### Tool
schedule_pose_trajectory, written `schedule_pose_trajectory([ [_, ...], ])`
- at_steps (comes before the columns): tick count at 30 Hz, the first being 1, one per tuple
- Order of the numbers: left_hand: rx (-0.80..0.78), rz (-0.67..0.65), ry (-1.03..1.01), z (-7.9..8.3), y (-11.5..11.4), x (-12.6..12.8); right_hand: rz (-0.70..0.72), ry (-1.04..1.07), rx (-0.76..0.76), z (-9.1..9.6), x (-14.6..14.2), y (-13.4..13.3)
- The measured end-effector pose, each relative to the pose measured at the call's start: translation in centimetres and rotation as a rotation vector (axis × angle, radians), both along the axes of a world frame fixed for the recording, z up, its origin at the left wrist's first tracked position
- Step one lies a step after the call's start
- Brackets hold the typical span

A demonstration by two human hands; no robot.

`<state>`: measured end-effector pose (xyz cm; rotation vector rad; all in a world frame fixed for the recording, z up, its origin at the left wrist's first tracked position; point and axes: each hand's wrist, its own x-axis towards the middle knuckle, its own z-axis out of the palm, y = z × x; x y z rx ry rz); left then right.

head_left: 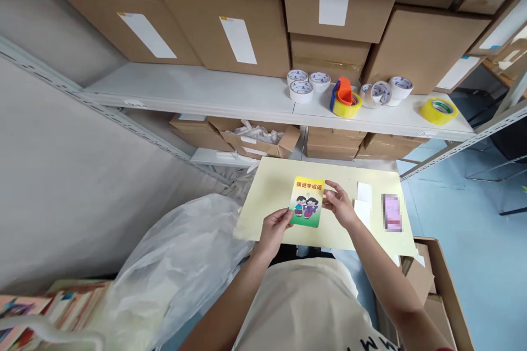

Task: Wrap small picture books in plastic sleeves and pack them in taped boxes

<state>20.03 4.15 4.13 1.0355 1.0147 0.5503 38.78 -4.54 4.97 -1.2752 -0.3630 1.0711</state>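
A small picture card with rounded corners is held upright over the pale yellow table. Red Chinese characters run along its yellow top, and two cartoon children stand on its green lower part. My left hand pinches its lower left edge, thumb on the front. At the right edge, my right hand has its fingers curled against the card, with the index finger near the top corner; some fingertips are hidden behind it. White paper slips lie on the table just right of my right hand.
A blurred pink item lies at the table's right end. Behind, a shelf bears white tape rolls, yellow tape, an orange tape dispenser and cardboard boxes. Plastic sheeting bulges at left; an open carton stands at right.
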Motion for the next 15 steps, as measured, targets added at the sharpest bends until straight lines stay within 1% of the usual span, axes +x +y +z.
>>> schedule_pose_trajectory([
  [3,-0.069,0.068,-0.038,-0.4,-0.3,-0.2,0.073,0.062,-0.014,-0.9,-1.5,-1.1],
  [5,-0.08,0.09,-0.04,-0.6,-0.2,-0.5,0.09,0.075,-0.026,-1.3,-2.4,-1.3],
  [9,-0.06,0.097,0.021,-1.6,0.6,-1.3,0.121,0.111,-0.035,-2.0,-3.9,-0.6],
  [12,-0.046,0.094,0.066,-3.0,1.6,-2.0,0.109,0.046,-0.107,-3.4,-4.9,0.9],
  [15,-0.038,0.14,0.101,-5.4,3.2,-2.8,0.072,-0.068,-0.205,-6.1,-6.1,3.0],
])
